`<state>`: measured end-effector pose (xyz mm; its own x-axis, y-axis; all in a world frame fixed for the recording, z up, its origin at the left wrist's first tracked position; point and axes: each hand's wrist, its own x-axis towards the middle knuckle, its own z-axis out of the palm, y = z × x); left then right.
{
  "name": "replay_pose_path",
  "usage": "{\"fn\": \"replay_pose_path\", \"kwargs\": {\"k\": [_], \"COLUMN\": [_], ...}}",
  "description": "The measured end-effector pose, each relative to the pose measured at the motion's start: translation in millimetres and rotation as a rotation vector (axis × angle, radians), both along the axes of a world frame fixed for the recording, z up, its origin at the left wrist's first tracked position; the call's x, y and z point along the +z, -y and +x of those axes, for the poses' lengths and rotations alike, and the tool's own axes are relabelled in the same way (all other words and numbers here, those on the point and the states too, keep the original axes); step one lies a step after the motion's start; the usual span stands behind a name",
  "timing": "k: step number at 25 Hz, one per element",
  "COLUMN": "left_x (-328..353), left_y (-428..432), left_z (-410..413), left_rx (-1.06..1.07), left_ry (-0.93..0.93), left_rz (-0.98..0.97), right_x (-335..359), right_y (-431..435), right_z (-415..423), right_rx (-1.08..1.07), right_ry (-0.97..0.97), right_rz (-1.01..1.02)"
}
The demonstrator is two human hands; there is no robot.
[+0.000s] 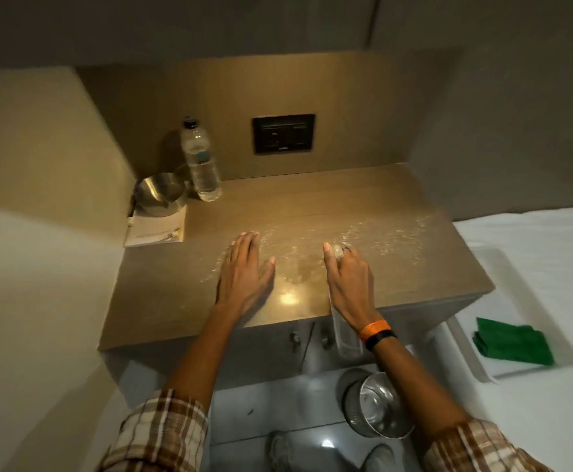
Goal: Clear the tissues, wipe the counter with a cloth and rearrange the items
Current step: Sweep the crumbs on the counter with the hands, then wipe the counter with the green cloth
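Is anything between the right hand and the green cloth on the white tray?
Nothing visible blocks it. The folded green cloth lies alone on the white tray, beyond the wooden counter's right edge. But the right hand already holds a clear plastic spray bottle.

I see a brown worktop (397, 199), wet droplets (373, 238) across the middle and right. Far left corner: water bottle (200, 161), steel bowl (160, 195) sitting on a notepad (155, 229). My left hand (244, 272) rests flat near the middle.
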<state>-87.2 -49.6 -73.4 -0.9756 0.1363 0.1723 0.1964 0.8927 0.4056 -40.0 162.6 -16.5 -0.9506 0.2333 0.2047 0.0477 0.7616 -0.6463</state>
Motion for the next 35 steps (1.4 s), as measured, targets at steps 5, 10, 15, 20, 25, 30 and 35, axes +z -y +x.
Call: {"fn": "replay_pose_path", "kwargs": {"k": [5,10,15,20,25,30,35], "left_x": [7.2,11.2,4.4,-7.4,-8.5,-4.3,14.5], "left_y": [-140.0,-283.9,-370.8,-399.1,-400.8,-399.5,-430.6], "left_z": [-24.0,-42.2,-67.0,-84.4,-91.1,-83.1,-48.2], "left_rx": [-0.211,-0.358,-0.35,-0.277,-0.249,-0.205,-0.232], "left_ry": [0.04,0.068,0.124,0.051,-0.01,0.006,0.07], "left_rz": [-0.046,-0.052,-0.123,-0.147,-0.173,-0.191,-0.139], "right_x": [5.7,2.9,-29.8,-113.9,-170.9,-180.4,-155.8], "right_y": [-133.7,-286.3,-386.5,-437.1,-441.9,-443.9,-458.2], "right_z": [8.1,8.4,-18.5,-55.8,-91.5,-111.4,-78.5], "right_rx": [-0.175,-0.333,-0.386,-0.257,-0.18,-0.204,-0.198], "right_ry": [-0.089,-0.142,-0.145,0.099,0.203,0.248,0.334], "right_rz": [-0.042,-0.056,-0.131,-0.259,-0.302,-0.343,-0.242]}}
